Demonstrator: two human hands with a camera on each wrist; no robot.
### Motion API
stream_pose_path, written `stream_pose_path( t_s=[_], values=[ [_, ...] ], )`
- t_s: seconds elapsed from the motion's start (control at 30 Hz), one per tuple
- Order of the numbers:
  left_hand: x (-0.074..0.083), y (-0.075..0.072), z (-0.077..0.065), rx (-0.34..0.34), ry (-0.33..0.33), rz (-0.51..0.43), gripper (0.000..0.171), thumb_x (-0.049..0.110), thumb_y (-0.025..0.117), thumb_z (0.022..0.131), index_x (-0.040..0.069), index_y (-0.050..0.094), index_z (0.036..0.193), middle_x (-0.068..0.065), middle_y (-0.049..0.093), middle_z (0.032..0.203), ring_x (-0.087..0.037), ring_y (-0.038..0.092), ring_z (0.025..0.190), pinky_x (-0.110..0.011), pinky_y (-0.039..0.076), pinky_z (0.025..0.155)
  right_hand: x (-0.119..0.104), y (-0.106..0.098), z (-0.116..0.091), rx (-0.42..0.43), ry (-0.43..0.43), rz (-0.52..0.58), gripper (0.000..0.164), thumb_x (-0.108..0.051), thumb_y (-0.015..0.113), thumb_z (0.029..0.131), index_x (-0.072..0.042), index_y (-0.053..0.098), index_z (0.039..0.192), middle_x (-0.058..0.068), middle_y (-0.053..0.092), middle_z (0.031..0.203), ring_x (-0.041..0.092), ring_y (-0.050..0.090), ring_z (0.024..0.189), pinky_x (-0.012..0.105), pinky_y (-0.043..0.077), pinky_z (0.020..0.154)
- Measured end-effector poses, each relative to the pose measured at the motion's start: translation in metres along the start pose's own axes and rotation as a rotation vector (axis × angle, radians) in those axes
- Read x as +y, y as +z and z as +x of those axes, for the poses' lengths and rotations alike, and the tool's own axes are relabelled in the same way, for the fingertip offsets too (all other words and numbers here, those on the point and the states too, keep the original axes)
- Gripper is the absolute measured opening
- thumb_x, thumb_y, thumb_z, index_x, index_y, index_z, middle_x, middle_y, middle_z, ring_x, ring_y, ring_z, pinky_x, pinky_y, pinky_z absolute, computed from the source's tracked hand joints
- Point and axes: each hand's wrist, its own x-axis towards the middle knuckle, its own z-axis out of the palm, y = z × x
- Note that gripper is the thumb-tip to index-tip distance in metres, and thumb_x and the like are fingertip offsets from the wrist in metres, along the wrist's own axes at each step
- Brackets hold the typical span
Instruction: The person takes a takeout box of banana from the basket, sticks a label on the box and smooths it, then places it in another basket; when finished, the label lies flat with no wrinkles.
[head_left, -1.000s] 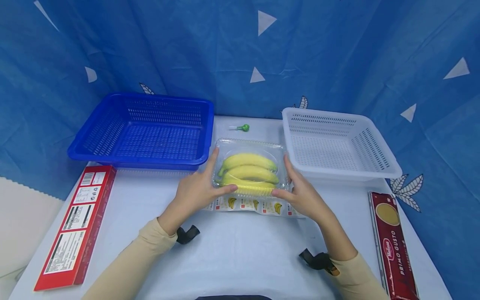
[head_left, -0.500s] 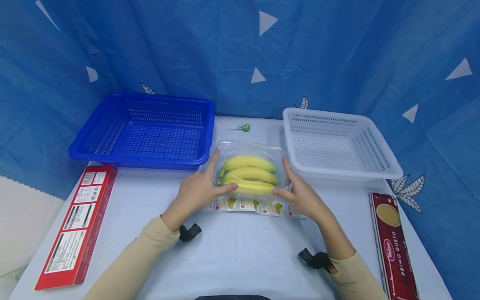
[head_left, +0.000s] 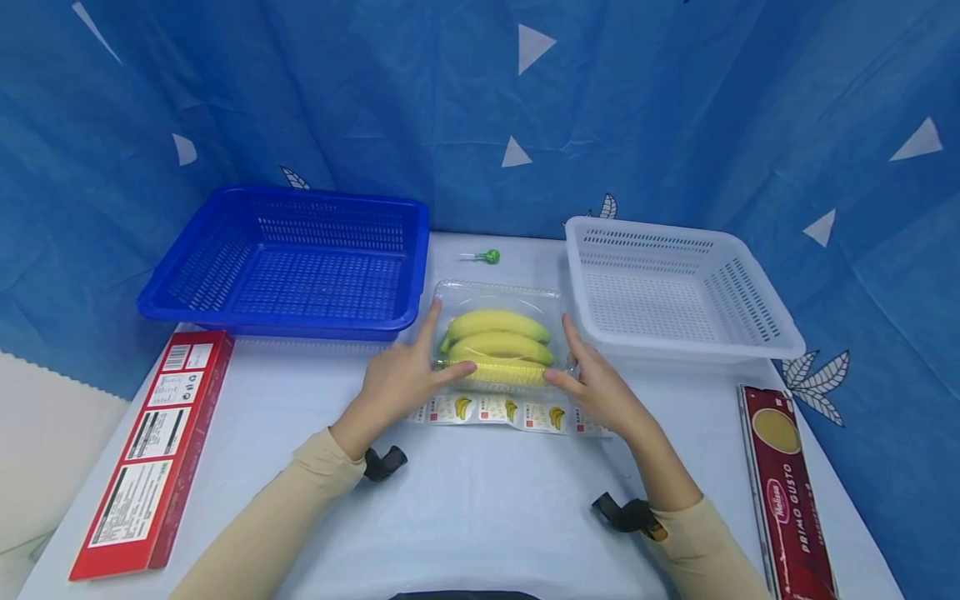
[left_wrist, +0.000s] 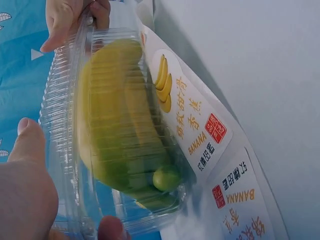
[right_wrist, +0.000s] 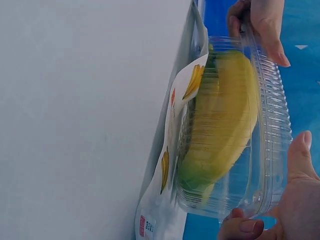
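Observation:
A clear plastic clamshell container (head_left: pixel 498 288) with several yellow bananas (head_left: pixel 498 344) inside sits mid-table. At its left side my left hand (head_left: pixel 397 379) grips the rim, thumb over the front of the lid. My right hand (head_left: pixel 600 387) holds the opposite side in the same way. Both wrist views show fingertips curled under the rim, as with the left hand's fingertip (left_wrist: pixel 112 229). Under the container's front edge lies a strip of white packets (head_left: pixel 495 410) printed with bananas. One banana has a green end, seen through the ribbed wall in the left wrist view.
A blue basket (head_left: pixel 281 323) stands at the back left and a white basket (head_left: pixel 697 346) at the back right. Between them lies a green lollipop (head_left: pixel 491 256). A red box (head_left: pixel 150 450) is at the left edge, a dark red pasta pack (head_left: pixel 787 492) at the right.
The container has shifted slightly toward me, and its right side has come a little to the left. Both hands have stayed on it; the baskets and boxes have not moved.

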Motion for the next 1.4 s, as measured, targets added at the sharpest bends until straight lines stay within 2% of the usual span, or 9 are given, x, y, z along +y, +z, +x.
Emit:
stream_pose_path(
  t_s=[0.03, 0.13, 0.2, 0.3, 0.4, 0.57, 0.83, 1.07, 1.4],
  values=[
    [0.0, 0.0, 0.0, -0.001, -0.001, 0.004, 0.115, 0.091, 0.042, 0.076, 0.032, -0.012, 0.159, -0.001, 0.046, 0.055, -0.018, 0.044, 0.047, -0.031, 0.035, 0.04, 0.0, 0.0, 0.0, 0.001, 0.0, -0.003, 0.095, -0.058, 0.057, 0.094, -0.027, -0.003, 0.161, 0.02, 0.021, 0.163, 0.037, 0.054, 0.118, 0.051, 0.049, 0.09],
    [0.001, 0.001, 0.001, -0.005, -0.009, 0.015, 0.114, 0.091, 0.041, 0.076, 0.034, -0.014, 0.158, -0.003, 0.048, 0.055, -0.02, 0.046, 0.049, -0.032, 0.036, 0.041, 0.0, 0.001, 0.0, 0.0, 0.007, 0.004, 0.093, -0.058, 0.055, 0.094, -0.027, -0.003, 0.161, 0.024, 0.029, 0.158, 0.041, 0.054, 0.118, 0.056, 0.048, 0.092],
    [0.002, 0.001, 0.001, -0.007, -0.016, 0.019, 0.113, 0.091, 0.04, 0.076, 0.034, -0.015, 0.158, -0.003, 0.049, 0.056, -0.02, 0.047, 0.05, -0.032, 0.036, 0.041, 0.001, 0.001, 0.001, 0.001, 0.007, 0.0, 0.092, -0.058, 0.054, 0.095, -0.027, -0.003, 0.161, 0.024, 0.027, 0.159, 0.043, 0.049, 0.128, 0.061, 0.046, 0.098],
    [0.003, 0.001, 0.002, -0.008, -0.026, 0.02, 0.114, 0.093, 0.038, 0.075, 0.035, -0.015, 0.157, -0.004, 0.05, 0.057, -0.021, 0.047, 0.051, -0.032, 0.036, 0.041, 0.002, 0.002, 0.002, 0.003, 0.012, -0.006, 0.091, -0.06, 0.051, 0.096, -0.029, -0.005, 0.16, 0.027, 0.03, 0.155, 0.047, 0.045, 0.133, 0.066, 0.042, 0.102],
    [0.005, 0.001, 0.003, -0.008, -0.034, 0.01, 0.114, 0.093, 0.039, 0.075, 0.035, -0.014, 0.158, -0.006, 0.052, 0.06, -0.021, 0.048, 0.052, -0.032, 0.037, 0.041, 0.003, 0.002, 0.002, 0.008, 0.017, -0.037, 0.089, -0.061, 0.049, 0.097, -0.031, -0.005, 0.16, 0.028, 0.033, 0.153, 0.049, 0.045, 0.133, 0.068, 0.042, 0.101],
    [0.007, -0.001, 0.003, -0.012, -0.051, -0.008, 0.114, 0.091, 0.042, 0.076, 0.034, -0.011, 0.159, -0.009, 0.054, 0.066, -0.023, 0.05, 0.054, -0.032, 0.038, 0.043, 0.003, 0.004, 0.004, 0.025, 0.029, -0.108, 0.088, -0.064, 0.047, 0.096, -0.034, -0.006, 0.159, 0.027, 0.034, 0.154, 0.049, 0.049, 0.13, 0.067, 0.045, 0.098],
    [0.011, -0.002, 0.005, -0.007, -0.064, 0.022, 0.114, 0.089, 0.045, 0.077, 0.031, -0.008, 0.16, -0.011, 0.054, 0.066, -0.024, 0.052, 0.054, -0.032, 0.038, 0.042, 0.001, 0.006, 0.007, 0.047, 0.057, -0.217, 0.112, -0.082, 0.052, 0.079, -0.035, -0.01, 0.158, 0.023, 0.031, 0.159, 0.048, 0.054, 0.126, 0.062, 0.05, 0.093],
    [0.013, -0.001, 0.006, 0.003, -0.06, 0.062, 0.114, 0.089, 0.043, 0.077, 0.028, -0.005, 0.161, -0.012, 0.052, 0.066, -0.025, 0.052, 0.057, -0.032, 0.038, 0.043, 0.001, 0.006, 0.009, 0.073, 0.048, -0.274, 0.11, -0.081, 0.048, 0.082, -0.027, -0.008, 0.16, 0.025, 0.037, 0.154, 0.046, 0.06, 0.116, 0.058, 0.054, 0.086],
    [0.013, -0.001, 0.012, 0.003, -0.077, 0.063, 0.112, 0.087, 0.042, 0.08, 0.027, -0.008, 0.16, -0.014, 0.056, 0.068, -0.025, 0.053, 0.057, -0.033, 0.039, 0.043, -0.003, 0.007, 0.015, 0.102, 0.048, -0.275, 0.107, -0.083, 0.045, 0.083, -0.029, -0.007, 0.16, 0.024, 0.035, 0.156, 0.049, 0.05, 0.13, 0.064, 0.048, 0.095]
  ],
)
